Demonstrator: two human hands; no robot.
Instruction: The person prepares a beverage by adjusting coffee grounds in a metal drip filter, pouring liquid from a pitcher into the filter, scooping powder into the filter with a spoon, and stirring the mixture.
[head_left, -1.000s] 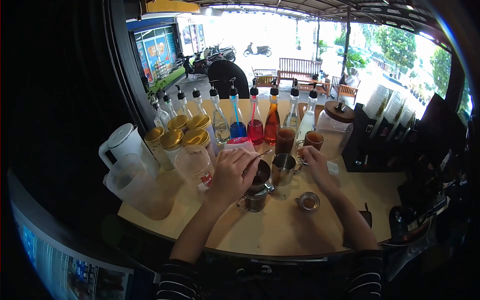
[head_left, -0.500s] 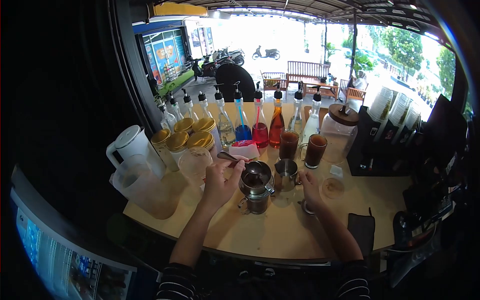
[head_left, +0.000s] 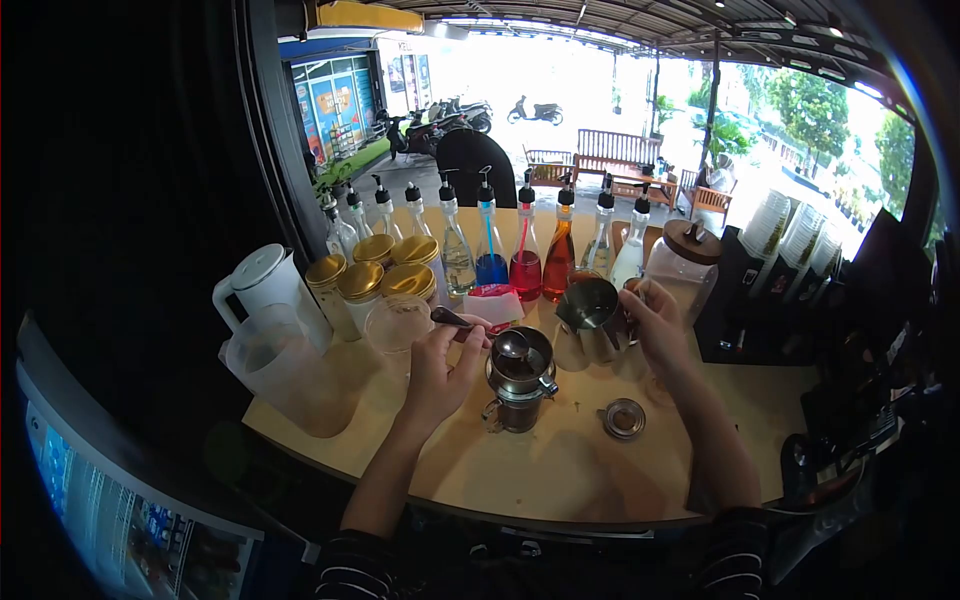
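Note:
A spoon (head_left: 512, 345) is pinched in my left hand (head_left: 445, 365), its bowl over the open top of a metal drip coffee filter (head_left: 520, 372). The filter sits on a glass mug (head_left: 516, 415); dark contents show inside it. My right hand (head_left: 655, 320) is closed around the handle of a metal pitcher (head_left: 592, 310), lifted off the counter to the right of the filter and tilted, its opening partly facing me. A small round metal lid (head_left: 624, 418) lies on the counter below my right hand.
Pump bottles with coloured syrups (head_left: 525, 270) line the back of the counter (head_left: 560, 470). Gold-lidded canisters (head_left: 362, 282), a white jug (head_left: 268, 290) and a clear plastic pitcher (head_left: 275, 370) stand left. At right are a wooden-lidded jar (head_left: 685, 265) and stacked cups (head_left: 800, 240).
My right hand has raised the metal pitcher from the counter and tilted it, covering the glasses of brown drink behind. The spoon bowl has risen slightly within the filter's mouth.

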